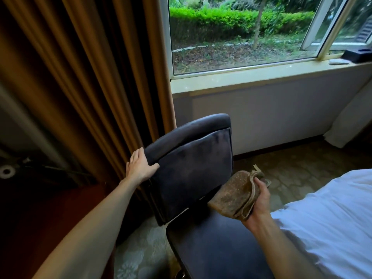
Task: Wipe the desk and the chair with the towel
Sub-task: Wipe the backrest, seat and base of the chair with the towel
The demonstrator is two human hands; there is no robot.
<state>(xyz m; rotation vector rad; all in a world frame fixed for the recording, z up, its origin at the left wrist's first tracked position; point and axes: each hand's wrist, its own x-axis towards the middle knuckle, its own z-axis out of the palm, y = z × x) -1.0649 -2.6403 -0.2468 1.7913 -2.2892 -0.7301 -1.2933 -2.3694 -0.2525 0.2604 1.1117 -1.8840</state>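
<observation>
Below, the velvety dark-blue chair (pixel 201 198) is cut off, its legs hidden. Its padded backrest (pixel 193 166) is clasped at the left edge by the left hand (pixel 138 167). Over the seat (pixel 211 248), beside the backrest, the folded, speckled brown towel (pixel 231 194), long axis toward the window (pixel 241 37), is held in the grip of the right hand (pixel 259 198).

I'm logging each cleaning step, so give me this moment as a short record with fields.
left hand: grips the side edge of the chair at its backrest
right hand: holds the towel
towel: brown, folded, beside the lower backrest and above the seat; contact with the chair unclear
chair: dark upholstery, backrest towards the window
surroundings: brown curtain at left, white bed at right
</observation>
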